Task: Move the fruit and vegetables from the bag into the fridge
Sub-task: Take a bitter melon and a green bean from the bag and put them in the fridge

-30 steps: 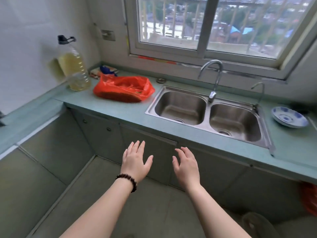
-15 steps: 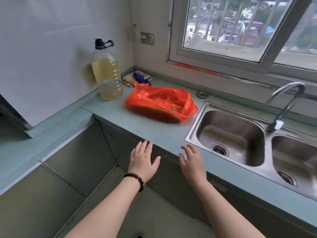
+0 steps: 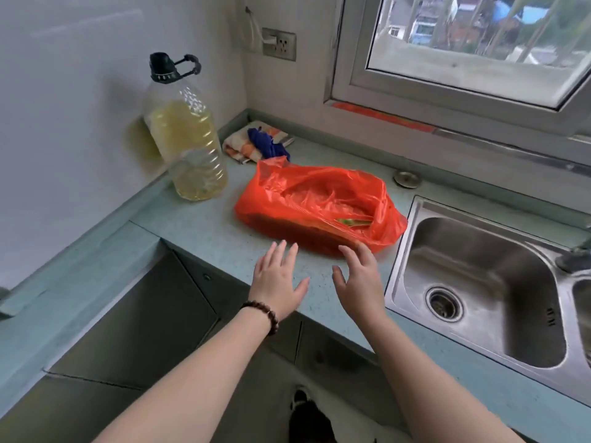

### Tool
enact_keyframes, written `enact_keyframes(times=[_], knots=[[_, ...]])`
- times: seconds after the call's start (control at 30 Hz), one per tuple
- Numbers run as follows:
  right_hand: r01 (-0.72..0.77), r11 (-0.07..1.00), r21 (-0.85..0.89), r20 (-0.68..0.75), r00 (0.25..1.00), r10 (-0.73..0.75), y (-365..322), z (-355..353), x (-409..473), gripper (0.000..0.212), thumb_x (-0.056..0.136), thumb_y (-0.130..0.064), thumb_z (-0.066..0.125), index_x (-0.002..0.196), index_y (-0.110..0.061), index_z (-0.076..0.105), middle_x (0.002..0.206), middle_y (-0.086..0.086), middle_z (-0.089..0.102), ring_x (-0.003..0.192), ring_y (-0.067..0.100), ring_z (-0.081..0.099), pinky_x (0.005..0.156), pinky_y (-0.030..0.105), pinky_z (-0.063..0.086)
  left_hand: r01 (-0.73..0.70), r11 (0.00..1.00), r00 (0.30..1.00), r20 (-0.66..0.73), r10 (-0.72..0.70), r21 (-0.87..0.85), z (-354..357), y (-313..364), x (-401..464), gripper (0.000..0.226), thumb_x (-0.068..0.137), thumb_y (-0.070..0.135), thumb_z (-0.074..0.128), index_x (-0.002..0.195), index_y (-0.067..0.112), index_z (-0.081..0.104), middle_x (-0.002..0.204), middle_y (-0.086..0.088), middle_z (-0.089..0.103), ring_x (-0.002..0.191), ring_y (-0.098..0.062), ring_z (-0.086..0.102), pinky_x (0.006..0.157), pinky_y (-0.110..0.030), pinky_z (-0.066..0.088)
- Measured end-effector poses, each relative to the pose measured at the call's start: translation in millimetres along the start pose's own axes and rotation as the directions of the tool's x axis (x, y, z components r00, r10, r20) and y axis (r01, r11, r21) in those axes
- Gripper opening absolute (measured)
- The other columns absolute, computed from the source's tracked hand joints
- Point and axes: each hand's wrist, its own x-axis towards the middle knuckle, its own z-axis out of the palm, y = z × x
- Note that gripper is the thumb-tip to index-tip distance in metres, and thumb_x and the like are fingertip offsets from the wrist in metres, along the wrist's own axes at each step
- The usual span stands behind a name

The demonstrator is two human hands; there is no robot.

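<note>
Head view of a kitchen corner. An orange plastic bag (image 3: 319, 207) is seen lying on the pale green tabletop (image 3: 204, 231), between a large bottle of yellowish oil (image 3: 185, 145) at the wall and a steel sink (image 3: 479, 282) at the other side. The bag's mouth is slack and partly open; a strip of something green (image 3: 353, 222) is glimpsed inside, but the rest of the contents is hidden by the crumpled plastic, so the kind and count of the fruit and vegetables cannot be told. A folded cloth (image 3: 256, 143) is found behind the bag in the corner, and a round sink plug (image 3: 406, 179) near the sink's far rim.

Both hands are held out above the front of the tabletop, just short of the bag. The left hand (image 3: 278, 279) is spread flat with straight fingers and nothing is held in it. The right hand (image 3: 359, 279) is likewise empty, its fingers relaxed and slightly parted; its fingertips are seen at the bag's near edge, though contact cannot be confirmed.

The task is judged to be at its very start: nothing is seen taken out of the bag, and no fridge is in view. What is left is judged to be the whole job: the bag is to be reached and its contents carried to the fridge.
</note>
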Motion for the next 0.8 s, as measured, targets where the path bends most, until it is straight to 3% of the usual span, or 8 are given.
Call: enact_keyframes(times=[0.2,0.3,0.4,0.5,0.6,0.7,0.8], knots=[[-0.019,0.995,-0.097,-0.008,1.000,0.018,13.3,24.2,79.2,0.065,0.086,-0.040,0.059,0.143,-0.027,0.031,0.156,0.007,0.015,0.145,0.024,0.011,0.116,0.039,0.014,-0.126,0.987,0.992,-0.003,0.127,0.097,8.3,-4.7,90.4,0.084,0.086,0.065,0.040,0.150,0.026,0.001,0.159,-0.005,0.004,0.146,-0.022,-0.001,0.118,-0.042,0.006],[-0.003,0.991,-0.134,0.064,0.998,0.012,24.6,45.5,108.4,0.067,0.085,-0.043,0.059,0.143,-0.025,0.031,0.154,0.008,0.025,0.144,0.025,0.015,0.116,0.041,0.018,-0.192,0.965,0.981,0.022,0.191,0.180,14.1,-8.5,131.5,0.087,0.083,0.065,0.044,0.150,0.027,0.000,0.159,-0.005,0.000,0.146,-0.023,-0.008,0.118,-0.046,0.002],[0.001,0.996,-0.091,0.129,0.992,0.010,34.7,62.9,124.4,0.058,0.085,-0.039,0.059,0.138,-0.021,0.042,0.141,0.008,0.044,0.134,0.027,0.035,0.110,0.041,0.031,-0.251,0.944,0.967,0.086,0.238,0.216,18.2,-19.4,165.1,0.086,0.083,0.063,0.048,0.150,0.028,0.007,0.159,-0.003,0.004,0.146,-0.023,-0.007,0.118,-0.048,-0.002],[0.004,0.998,-0.067,0.147,0.989,0.006,39.2,69.7,132.9,0.040,0.087,-0.033,0.058,0.124,-0.020,0.056,0.123,0.004,0.057,0.114,0.027,0.051,0.094,0.041,0.044,-0.296,0.943,0.953,0.113,0.280,0.156,21.5,-33.8,183.7,0.072,0.083,0.056,0.054,0.144,0.023,0.033,0.148,-0.004,0.036,0.141,-0.023,0.024,0.118,-0.044,0.008],[0.016,0.994,-0.109,0.085,0.996,-0.007,38.3,71.0,135.9,0.020,0.085,-0.028,0.061,0.103,-0.020,0.067,0.101,0.000,0.066,0.093,0.028,0.058,0.075,0.040,0.047,-0.373,0.923,0.927,0.087,0.366,0.093,26.5,-43.8,183.8,0.044,0.079,0.038,0.068,0.117,0.016,0.062,0.115,-0.005,0.061,0.110,-0.028,0.055,0.103,-0.041,0.037],[0.066,0.988,-0.142,-0.038,0.997,-0.072,35.9,71.6,132.0,0.009,0.080,-0.023,0.061,0.082,-0.019,0.069,0.083,-0.002,0.066,0.076,0.028,0.058,0.061,0.036,0.045,-0.406,0.911,0.911,-0.050,0.410,0.072,28.9,-49.8,177.2,0.024,0.070,0.025,0.077,0.090,0.017,0.067,0.089,-0.001,0.063,0.084,-0.024,0.060,0.077,-0.036,0.050],[0.112,0.980,-0.167,-0.101,0.986,-0.130,33.7,71.4,123.2,0.013,0.083,-0.024,0.056,0.080,-0.018,0.067,0.078,-0.001,0.062,0.071,0.026,0.053,0.059,0.035,0.043,-0.437,0.897,0.885,-0.147,0.441,0.062,28.1,-54.5,167.9,0.009,0.075,0.018,0.069,0.082,0.018,0.064,0.083,0.002,0.061,0.078,-0.021,0.056,0.072,-0.032,0.046]])
